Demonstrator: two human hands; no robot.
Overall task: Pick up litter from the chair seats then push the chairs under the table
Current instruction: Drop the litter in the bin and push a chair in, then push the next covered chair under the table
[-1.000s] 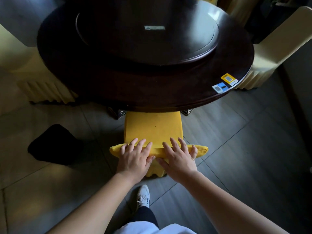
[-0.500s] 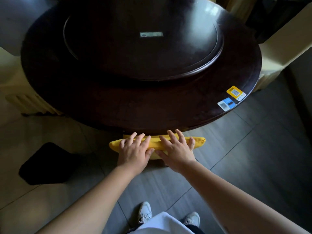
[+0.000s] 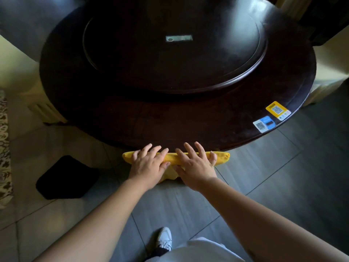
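We find the left hand (image 3: 149,164) and the right hand (image 3: 196,165) side by side, fingers spread and laid flat over the top of the yellow chair back (image 3: 221,157). The chair's seat is hidden under the edge of the round dark table (image 3: 132,121). On the table we note a raised turntable (image 3: 173,53), two QR stickers (image 3: 272,117), and pale chairs (image 3: 330,72) at both sides.
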